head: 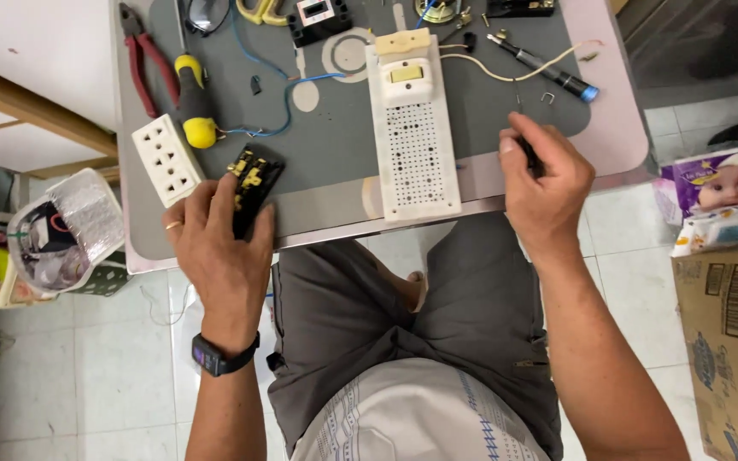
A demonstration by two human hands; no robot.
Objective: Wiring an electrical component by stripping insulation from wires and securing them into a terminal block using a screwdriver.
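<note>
My left hand (219, 248) grips a black socket insert with brass contacts (254, 183) against the front of the grey-topped table (335, 149). My right hand (547, 183) is closed around a small dark tool (530, 156), mostly hidden by the fingers, just right of a cream perforated board (416, 149) with a switch at its top. A white multi-hole socket cover (166, 159) lies just left of my left hand.
Red-handled pliers (143, 55), a yellow-handled screwdriver (194, 98), blue wire (279, 85), a black tester pen (544, 68) and small screws lie at the back. A cardboard box (728, 333) stands to the right, a foil-lined bag (66, 230) to the left.
</note>
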